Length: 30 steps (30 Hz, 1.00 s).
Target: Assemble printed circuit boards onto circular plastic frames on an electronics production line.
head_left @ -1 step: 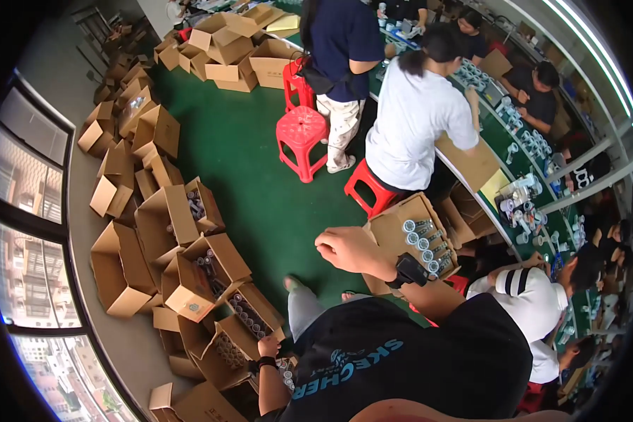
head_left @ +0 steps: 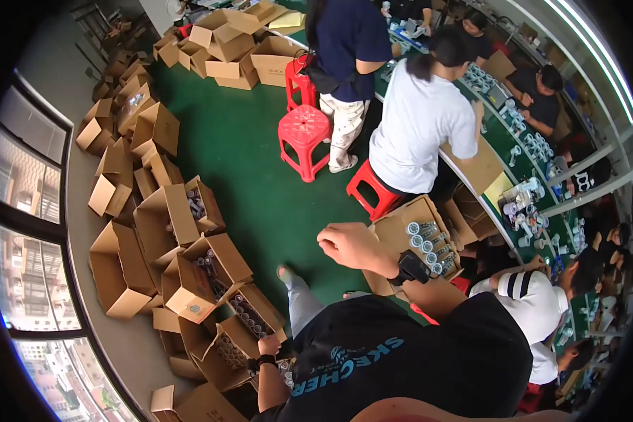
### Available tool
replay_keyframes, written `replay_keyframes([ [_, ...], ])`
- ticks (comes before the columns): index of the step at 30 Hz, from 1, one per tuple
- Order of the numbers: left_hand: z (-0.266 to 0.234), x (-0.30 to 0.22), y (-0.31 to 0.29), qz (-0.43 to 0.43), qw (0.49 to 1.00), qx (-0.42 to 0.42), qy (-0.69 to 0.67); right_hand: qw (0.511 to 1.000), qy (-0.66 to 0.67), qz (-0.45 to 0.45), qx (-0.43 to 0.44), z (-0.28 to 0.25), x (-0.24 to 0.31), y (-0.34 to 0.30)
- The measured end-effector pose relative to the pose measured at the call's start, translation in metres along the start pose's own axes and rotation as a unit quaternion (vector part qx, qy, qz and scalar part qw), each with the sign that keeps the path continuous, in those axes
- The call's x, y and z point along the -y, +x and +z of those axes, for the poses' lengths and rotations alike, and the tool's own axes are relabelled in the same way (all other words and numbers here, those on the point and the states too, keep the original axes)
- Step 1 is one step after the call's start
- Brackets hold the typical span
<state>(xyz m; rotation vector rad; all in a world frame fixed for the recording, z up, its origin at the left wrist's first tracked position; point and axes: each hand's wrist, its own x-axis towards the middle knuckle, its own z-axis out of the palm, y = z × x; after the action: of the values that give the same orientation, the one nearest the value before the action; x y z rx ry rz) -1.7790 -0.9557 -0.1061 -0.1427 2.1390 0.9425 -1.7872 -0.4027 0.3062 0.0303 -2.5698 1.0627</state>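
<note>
**Carton of parts carried across the floor**

The right hand (head_left: 351,245), wearing a dark wrist strap, grips the near edge of an open cardboard carton (head_left: 401,246), fingers closed on it. Silver-capped cylindrical parts (head_left: 429,246) stand in the carton's far half; the near half looks empty. The left hand (head_left: 268,346) hangs low by the hip, fingers curled, apparently holding nothing. Just beside it, open floor boxes (head_left: 211,281) hold dark tubes, several partly filled. Judging by this, the carton is in mid-carry, not yet set down. Beyond, seated people work along a green bench (head_left: 520,176), near red stools (head_left: 304,133).
</note>
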Motion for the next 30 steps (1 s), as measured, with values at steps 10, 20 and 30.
replay_keyframes([
  [10, -0.167, -0.147, 0.311, 0.094, 0.978, 0.169, 0.080, 0.983, -0.094, 0.154, 0.024, 0.065, -0.097, 0.221],
  [20, -0.296, -0.551, 0.478, 0.028, 0.998, -0.012, -0.050, 0.970, -0.082, 0.204, -0.102, 0.098, -0.251, 0.460],
  [30, -0.394, -0.546, 0.738, 0.240, 0.904, 0.159, 0.316, 0.930, -0.090, 0.300, -0.192, 0.064, -0.437, 0.754],
])
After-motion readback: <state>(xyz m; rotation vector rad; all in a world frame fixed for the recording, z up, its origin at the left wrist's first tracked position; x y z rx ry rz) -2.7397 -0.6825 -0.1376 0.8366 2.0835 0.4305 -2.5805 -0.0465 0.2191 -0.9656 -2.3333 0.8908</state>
